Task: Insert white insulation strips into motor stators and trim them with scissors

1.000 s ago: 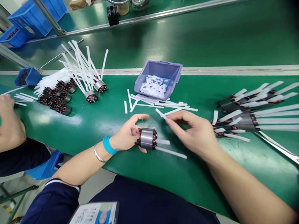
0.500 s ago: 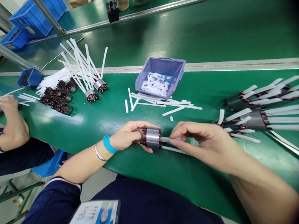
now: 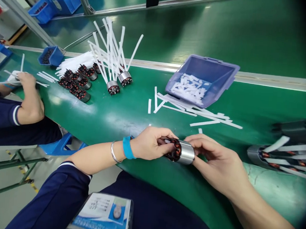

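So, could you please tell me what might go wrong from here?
1. The left grip sits right against the core's wound end, so it might shift or nick the windings.
2. The right grip hides much of the core's other end, so a fault there could go unnoticed.
3. A white scrap lies just beyond the right grip and might get brushed away.

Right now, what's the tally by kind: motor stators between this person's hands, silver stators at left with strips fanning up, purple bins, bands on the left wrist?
Held motor stator: 1
Silver stators with fanned strips: 2
Purple bin: 1
Blue wristband: 1
Silver bangle: 1
Total: 6
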{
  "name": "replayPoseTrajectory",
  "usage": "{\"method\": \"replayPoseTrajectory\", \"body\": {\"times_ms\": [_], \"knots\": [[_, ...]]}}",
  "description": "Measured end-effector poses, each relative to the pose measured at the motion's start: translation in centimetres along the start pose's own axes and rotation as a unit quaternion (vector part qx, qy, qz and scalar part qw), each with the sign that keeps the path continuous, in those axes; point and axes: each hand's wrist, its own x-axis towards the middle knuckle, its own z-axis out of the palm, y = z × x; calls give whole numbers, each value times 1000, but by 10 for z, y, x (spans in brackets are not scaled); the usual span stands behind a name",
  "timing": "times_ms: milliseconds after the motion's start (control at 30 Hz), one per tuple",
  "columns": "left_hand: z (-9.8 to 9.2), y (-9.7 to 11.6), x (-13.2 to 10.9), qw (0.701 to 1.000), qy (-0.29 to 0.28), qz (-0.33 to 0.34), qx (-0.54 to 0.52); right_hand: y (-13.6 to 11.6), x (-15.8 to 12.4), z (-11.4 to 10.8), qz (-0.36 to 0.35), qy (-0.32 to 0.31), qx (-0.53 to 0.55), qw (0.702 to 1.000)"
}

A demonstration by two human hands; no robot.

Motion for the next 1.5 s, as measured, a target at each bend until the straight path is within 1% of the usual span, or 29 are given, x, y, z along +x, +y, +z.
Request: {"method": "replayPoseTrajectory", "body": {"times_ms": [100, 300, 367, 433, 467, 500, 533, 567, 600, 633, 667, 700, 733, 767, 800, 833, 867, 933, 967, 1000, 1033, 1067, 1100, 1133, 1167, 1233, 1300, 1400, 1500], "knots": [[0, 1, 0, 1000, 6, 6, -9, 1, -1, -1, -17, -14, 10, 1000], [2, 1, 0, 994, -14, -47, -102, -11, 3, -6, 24, -54, 84, 995], [1, 2, -1, 989, -31, -63, -129, -13, 5, -8, 48, -75, 114, 990], [0, 4, -1, 979, -67, -77, -174, -10, 9, -12, 53, -98, 122, 986], [-1, 6, -1, 972, -85, -84, -201, -6, 10, -14, 41, -88, 100, 990], [-2, 7, -1, 965, -101, -92, -226, -1, 12, -17, 18, -54, 51, 997], [-3, 9, -1, 957, -115, -98, -246, 5, 15, -19, -14, -2, -27, 1000], [-5, 10, 0, 953, -121, -102, -259, 12, 18, -21, -47, 58, -124, 989], [-6, 11, 0, 952, -122, -102, -262, 18, 20, -22, -71, 111, -229, 964], [-6, 11, 1, 954, -121, -100, -256, 24, 23, -22, -85, 144, -325, 931], [-7, 12, 1, 958, -117, -95, -243, 29, 25, -22, -88, 154, -402, 898], [-8, 13, 1, 963, -113, -90, -227, 32, 27, -22, -84, 151, -455, 873], [-8, 13, 2, 967, -111, -90, -212, 34, 28, -21, -79, 144, -488, 858], [-9, 14, 2, 968, -112, -96, -202, 34, 29, -20, -74, 140, -503, 850], [-9, 14, 2, 968, -113, -105, -199, 33, 29, -19, -74, 141, -504, 849], [-9, 14, 2, 966, -113, -117, -203, 29, 28, -20, -75, 146, -490, 856], [-9, 14, 2, 964, -108, -127, -208, 24, 26, -21, -77, 153, -459, 872], [-10, 12, 3, 964, -90, -134, -212, 11, 20, -25, -68, 148, -332, 929], [-10, 11, 5, 965, -80, -133, -211, 4, 17, -28, -55, 118, -242, 961], [-11, 10, 6, 966, -74, -132, -210, -4, 14, -31, -37, 70, -151, 985], [-12, 9, 7, 966, -69, -134, -208, -10, 11, -33, -17, 14, -73, 997], [-12, 8, 8, 966, -64, -138, -209, -15, 8, -35, 0, -35, -21, 999], [-13, 8, 9, 965, -62, -143, -212, -19, 7, -36, 13, -70, 5, 997], [-14, 9, 9, 963, -60, -148, -217, -22, 5, -37, 22, -86, 11, 996], [-14, 10, 9, 961, -62, -152, -224, -24, 5, -36, 29, -82, 5, 996], [-14, 12, 9, 956, -74, -155, -238, -24, 4, -31, 42, -46, 0, 998], [-14, 14, 8, 952, -89, -153, -251, -23, 5, -24, 49, -10, 24, 998], [-14, 16, 6, 949, -104, -152, -255, -21, 4, -13, 26, 12, 81, 996], [-13, 17, 6, 953, -120, -144, -237, -17, 0, -6, 19, 55, 80, 995]]}}
